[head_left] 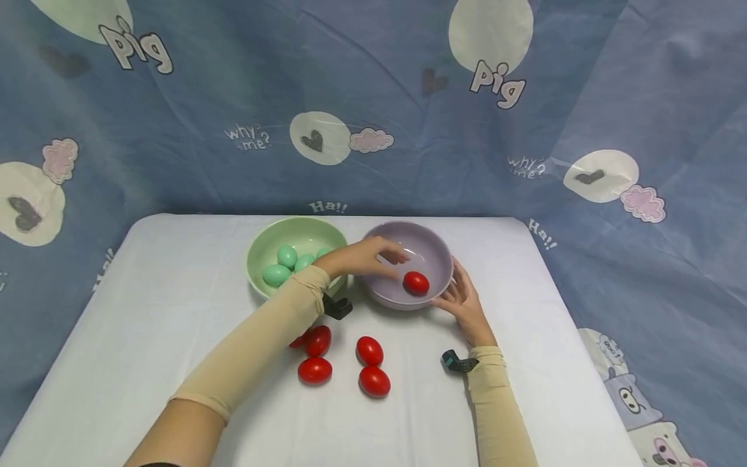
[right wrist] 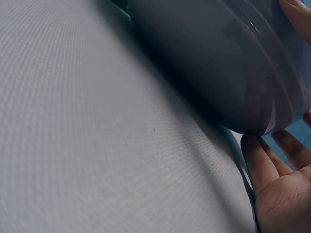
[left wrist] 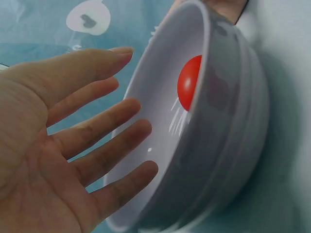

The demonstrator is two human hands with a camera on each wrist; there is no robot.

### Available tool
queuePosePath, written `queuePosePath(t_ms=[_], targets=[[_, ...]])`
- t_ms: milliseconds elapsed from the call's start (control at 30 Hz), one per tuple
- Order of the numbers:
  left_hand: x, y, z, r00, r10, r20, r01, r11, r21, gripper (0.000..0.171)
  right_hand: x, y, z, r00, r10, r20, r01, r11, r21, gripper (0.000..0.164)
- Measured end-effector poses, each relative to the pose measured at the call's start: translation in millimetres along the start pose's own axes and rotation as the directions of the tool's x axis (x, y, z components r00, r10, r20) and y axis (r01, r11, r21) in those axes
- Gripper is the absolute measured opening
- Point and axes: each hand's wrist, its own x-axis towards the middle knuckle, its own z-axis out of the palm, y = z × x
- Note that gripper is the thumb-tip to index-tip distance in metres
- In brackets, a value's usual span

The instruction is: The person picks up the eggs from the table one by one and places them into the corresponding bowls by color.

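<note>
A purple bowl (head_left: 382, 297) stands at the back of the table with one red egg (head_left: 416, 283) inside. Over its left part hovers my left hand (head_left: 369, 257), fingers spread and holding nothing, as the left wrist view also shows. My right hand (head_left: 465, 303) holds the bowl's right side from outside, thumb toward the front and fingertips against the wall. In the right wrist view, fingers (right wrist: 260, 162) touch the bowl's outer wall (right wrist: 209, 63). Left of it, a green bowl (head_left: 254, 250) holds several mint-green eggs (head_left: 276, 275), partly hidden by my left wrist.
Several red eggs lie on the white table (head_left: 146, 331) in front of the bowls: a pair, one of them a red egg (head_left: 374, 381), and a cluster with another red egg (head_left: 314, 371), partly behind my left forearm. A blue printed cloth (head_left: 373, 78) hangs behind the table.
</note>
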Motion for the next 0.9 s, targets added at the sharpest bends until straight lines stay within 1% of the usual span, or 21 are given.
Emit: queuePosePath(t_ms=[167, 400, 533, 733, 900], targets=[[-21.9, -2.3, 1.2, 0.999, 0.014, -0.029, -0.015, 0.999, -0.03, 0.05, -1, -1, 0, 1.0, -0.005, -0.005, 0.005, 1.0, -0.014, 0.107], [-58.2, 0.4, 7.4, 0.994, -0.004, -0.107, -0.008, 0.994, -0.111, 0.048, -1, 0, 2, 1.0, -0.006, -0.006, 0.006, 1.0, -0.019, 0.106], [-79.0, -3.2, 16.0, 0.989, -0.009, -0.148, -0.013, 0.989, -0.148, 0.049, -1, 1, 2, 1.0, -0.005, -0.004, 0.005, 1.0, -0.027, 0.105], [-108.3, -10.5, 26.8, 0.978, -0.034, -0.207, 0.001, 0.987, -0.16, 0.048, -2, 2, 3, 1.0, -0.005, -0.004, 0.005, 0.999, -0.041, 0.105], [-125.6, -17.2, 34.2, 0.966, -0.038, -0.257, -0.012, 0.982, -0.189, 0.047, -1, 3, 3, 1.0, -0.014, -0.01, 0.014, 1.0, -0.022, 0.106]])
